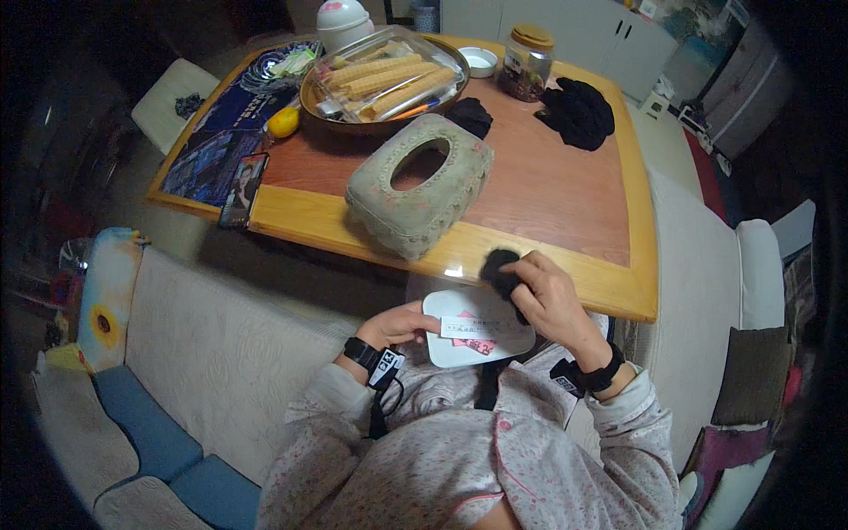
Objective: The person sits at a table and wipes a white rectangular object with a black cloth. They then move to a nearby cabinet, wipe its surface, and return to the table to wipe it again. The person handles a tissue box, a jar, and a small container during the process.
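My left hand (403, 324) grips the left rim of a white rounded tray or lid (444, 358), its thumb on a white paper slip (474, 328). Pink paper pieces (478, 344) bearing writing lie under the slip. The tray is just in front of the table's near edge, above my lap. My right hand (546, 298) pinches a dark, fuzzy cloth or clump (500, 270) over the table edge and the tray's upper right side. Part of the dark material is hidden by my fingers.
On the wooden table (570, 199) stand a fabric tissue-box cover (417, 218), a basket (358, 129) with a clear box of wafer rolls (391, 73), a lidded jar (525, 69) and a white dish (478, 61). Black cloth (578, 114), a yellow fruit (283, 122) and a phone (245, 191) lie there too.
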The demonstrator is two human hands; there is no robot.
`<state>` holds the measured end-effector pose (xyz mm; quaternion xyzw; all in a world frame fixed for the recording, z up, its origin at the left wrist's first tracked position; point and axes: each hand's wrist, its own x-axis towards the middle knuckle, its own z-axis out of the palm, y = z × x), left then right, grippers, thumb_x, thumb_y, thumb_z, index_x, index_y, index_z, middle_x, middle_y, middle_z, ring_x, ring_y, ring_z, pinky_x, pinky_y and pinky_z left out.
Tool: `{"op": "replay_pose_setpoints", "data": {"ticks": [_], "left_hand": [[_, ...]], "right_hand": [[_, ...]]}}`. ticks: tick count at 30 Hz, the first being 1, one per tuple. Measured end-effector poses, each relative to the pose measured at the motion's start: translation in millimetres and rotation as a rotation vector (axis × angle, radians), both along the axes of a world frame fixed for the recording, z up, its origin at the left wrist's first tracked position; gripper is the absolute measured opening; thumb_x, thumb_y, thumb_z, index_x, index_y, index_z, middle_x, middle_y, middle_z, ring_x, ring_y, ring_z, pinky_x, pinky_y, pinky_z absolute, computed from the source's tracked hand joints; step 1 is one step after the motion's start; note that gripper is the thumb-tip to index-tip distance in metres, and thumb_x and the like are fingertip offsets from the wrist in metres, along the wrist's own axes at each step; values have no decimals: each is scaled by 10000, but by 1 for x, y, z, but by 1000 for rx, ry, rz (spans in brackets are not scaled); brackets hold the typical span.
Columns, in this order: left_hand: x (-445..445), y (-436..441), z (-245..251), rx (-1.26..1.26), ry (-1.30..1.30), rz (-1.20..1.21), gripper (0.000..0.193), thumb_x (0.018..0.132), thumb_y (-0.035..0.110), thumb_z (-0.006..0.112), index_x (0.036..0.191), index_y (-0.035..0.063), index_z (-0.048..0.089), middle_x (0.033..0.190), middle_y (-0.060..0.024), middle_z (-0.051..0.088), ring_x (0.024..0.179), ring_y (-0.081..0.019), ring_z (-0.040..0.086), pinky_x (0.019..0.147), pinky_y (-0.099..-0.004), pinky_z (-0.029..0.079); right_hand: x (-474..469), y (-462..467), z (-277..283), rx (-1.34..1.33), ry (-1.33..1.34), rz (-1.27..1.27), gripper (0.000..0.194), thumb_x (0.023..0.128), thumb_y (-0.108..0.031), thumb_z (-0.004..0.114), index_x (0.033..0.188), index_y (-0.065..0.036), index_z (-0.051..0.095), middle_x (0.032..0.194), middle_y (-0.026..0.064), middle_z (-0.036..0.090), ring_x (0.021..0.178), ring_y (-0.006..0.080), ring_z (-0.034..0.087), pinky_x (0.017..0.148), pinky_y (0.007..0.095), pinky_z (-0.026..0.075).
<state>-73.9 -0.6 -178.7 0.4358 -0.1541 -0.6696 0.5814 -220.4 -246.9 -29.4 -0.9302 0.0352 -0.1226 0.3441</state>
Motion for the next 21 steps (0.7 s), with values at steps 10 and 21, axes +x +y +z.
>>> {"op": "replay_pose_setpoints", "data": {"ticks": [10, 21], "left_hand": [[-10, 26, 12, -11, 0, 46, 538, 885, 110, 724, 1395, 15, 584, 1127, -30, 731, 858, -64, 684, 633, -185, 526], [-23, 77, 8, -69, 23, 205, 626, 876, 40, 712, 1463, -22, 503, 1348, -146, 657, 1185, -229, 666, 990, -356, 548]], "right_hand": [[96, 10, 96, -479, 106, 153, 795, 816, -236, 772, 1537, -193, 440, 800, 169, 695, 754, 366, 707, 668, 459, 558], [115, 16, 96, -798, -29, 199, 455, 804, -269, 794, 1171, -140, 557, 793, 142, 708, 771, 361, 723, 647, 473, 567]]}}
